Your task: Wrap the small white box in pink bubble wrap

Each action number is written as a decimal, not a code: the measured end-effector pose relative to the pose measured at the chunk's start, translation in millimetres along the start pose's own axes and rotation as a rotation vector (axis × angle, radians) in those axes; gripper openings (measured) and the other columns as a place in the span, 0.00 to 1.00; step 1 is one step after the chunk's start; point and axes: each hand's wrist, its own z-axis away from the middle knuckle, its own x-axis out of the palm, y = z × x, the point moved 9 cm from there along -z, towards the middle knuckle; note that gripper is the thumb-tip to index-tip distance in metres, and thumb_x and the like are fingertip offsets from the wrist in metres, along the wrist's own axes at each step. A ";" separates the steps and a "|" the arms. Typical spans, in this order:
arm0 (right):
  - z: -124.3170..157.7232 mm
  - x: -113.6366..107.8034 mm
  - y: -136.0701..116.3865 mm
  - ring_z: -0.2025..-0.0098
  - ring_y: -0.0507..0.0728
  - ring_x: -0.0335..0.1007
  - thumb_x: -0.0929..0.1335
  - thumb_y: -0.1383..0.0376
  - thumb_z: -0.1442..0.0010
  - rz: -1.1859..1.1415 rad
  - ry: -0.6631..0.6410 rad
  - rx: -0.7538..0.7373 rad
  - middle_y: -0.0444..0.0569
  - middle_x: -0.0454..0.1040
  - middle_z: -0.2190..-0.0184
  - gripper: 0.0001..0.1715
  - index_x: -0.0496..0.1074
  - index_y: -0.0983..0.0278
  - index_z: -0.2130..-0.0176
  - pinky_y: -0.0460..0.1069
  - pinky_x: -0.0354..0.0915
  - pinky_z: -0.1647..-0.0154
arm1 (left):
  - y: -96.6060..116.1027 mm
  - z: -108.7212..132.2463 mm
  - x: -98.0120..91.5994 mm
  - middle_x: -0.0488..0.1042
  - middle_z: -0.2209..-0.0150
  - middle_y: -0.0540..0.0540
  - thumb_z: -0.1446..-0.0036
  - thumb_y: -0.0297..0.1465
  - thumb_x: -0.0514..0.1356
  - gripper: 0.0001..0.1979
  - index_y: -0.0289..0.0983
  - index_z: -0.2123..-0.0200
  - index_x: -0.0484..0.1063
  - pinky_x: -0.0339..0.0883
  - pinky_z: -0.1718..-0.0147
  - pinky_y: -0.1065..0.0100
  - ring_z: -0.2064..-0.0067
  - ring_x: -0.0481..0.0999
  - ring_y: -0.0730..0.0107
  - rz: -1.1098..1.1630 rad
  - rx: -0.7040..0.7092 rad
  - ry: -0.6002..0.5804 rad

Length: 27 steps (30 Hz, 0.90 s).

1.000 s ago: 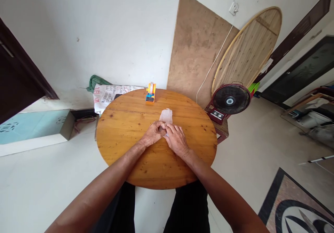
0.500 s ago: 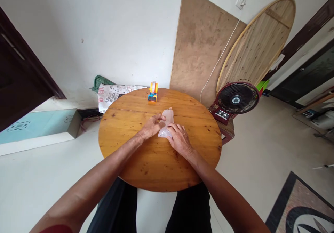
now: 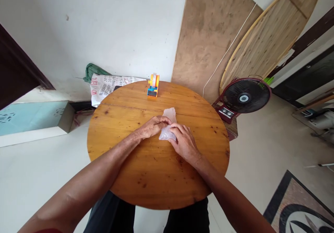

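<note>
Left hand (image 3: 153,126): shifted inward since the earlier frame, from bag (image 3: 166,134) left edge to across its middle; fingers bunched, grip hidden, cannot tell. Right hand (image 3: 185,142): thumb and fingers curled, gripping bag's right side. Bag: mid tabletop (image 3: 122,121), nearer far edge than near. Dispenser (image 3: 153,91): by far edge. Step, as judged: folding or smoothing bag. Next move seems to call for right hand steadying, left fingertips pressing.

You've rm on the worktop (image 3: 208,139) L of your L hand (image 3: 154,126) & R of your R hand (image 3: 185,142), plus a gap betw. packet (image 3: 167,133) & tape dispenser (image 3: 153,87). Obst.: dispenser nr far edge, fan (image 3: 244,98) just off R edge.
</note>
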 end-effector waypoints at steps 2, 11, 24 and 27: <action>-3.0 -0.6 2.4 0.50 0.61 0.64 0.69 0.73 0.44 -0.046 -0.003 0.000 0.51 0.71 0.50 0.16 0.69 0.62 0.55 0.56 0.61 0.47 | -0.4 0.4 0.9 0.77 0.62 0.48 0.44 0.33 0.52 0.14 0.36 0.61 0.76 0.65 0.57 0.68 0.59 0.73 0.66 0.023 0.009 -0.020; -18.9 -1.3 20.8 0.53 0.57 0.67 0.68 0.72 0.49 -0.323 -0.092 0.107 0.47 0.72 0.57 0.15 0.70 0.60 0.59 0.52 0.63 0.50 | 6.4 3.8 -0.1 0.77 0.64 0.48 0.45 0.35 0.53 0.15 0.36 0.61 0.76 0.65 0.63 0.69 0.62 0.73 0.65 0.094 -0.038 -0.020; -43.7 18.2 54.3 0.66 0.54 0.68 0.69 0.63 0.46 -0.676 -0.591 0.345 0.43 0.75 0.67 0.12 0.75 0.66 0.61 0.46 0.59 0.66 | -0.2 5.7 -14.0 0.78 0.64 0.48 0.49 0.36 0.58 0.16 0.36 0.59 0.77 0.64 0.62 0.68 0.62 0.74 0.64 0.238 -0.152 0.009; -45.2 24.0 58.4 0.64 0.55 0.69 0.70 0.62 0.47 -0.687 -0.622 0.321 0.43 0.76 0.66 0.13 0.76 0.65 0.61 0.47 0.61 0.64 | 7.1 8.3 -8.6 0.78 0.64 0.49 0.56 0.31 0.61 0.21 0.36 0.55 0.75 0.65 0.64 0.69 0.63 0.75 0.66 0.247 -0.180 -0.056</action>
